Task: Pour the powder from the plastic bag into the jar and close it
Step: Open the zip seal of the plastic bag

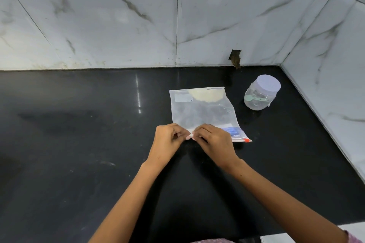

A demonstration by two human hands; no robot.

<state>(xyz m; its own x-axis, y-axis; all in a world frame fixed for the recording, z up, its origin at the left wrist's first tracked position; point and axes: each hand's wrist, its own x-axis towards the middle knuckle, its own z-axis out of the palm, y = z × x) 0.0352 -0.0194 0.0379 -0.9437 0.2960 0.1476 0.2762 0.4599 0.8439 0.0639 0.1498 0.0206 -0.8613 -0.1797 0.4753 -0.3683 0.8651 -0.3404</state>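
A black countertop (pixel 79 144) meets marble wall tiles (pixel 98 25), one apparently chipped.

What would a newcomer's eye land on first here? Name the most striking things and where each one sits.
First, the left hand and right hand at centre, pinching the near edge of a clear plastic bag that lies flat on the black counter. Pale powder sits at the bag's far end. To the right, near the marble wall, stands a lidded clear jar with a green scoop inside.
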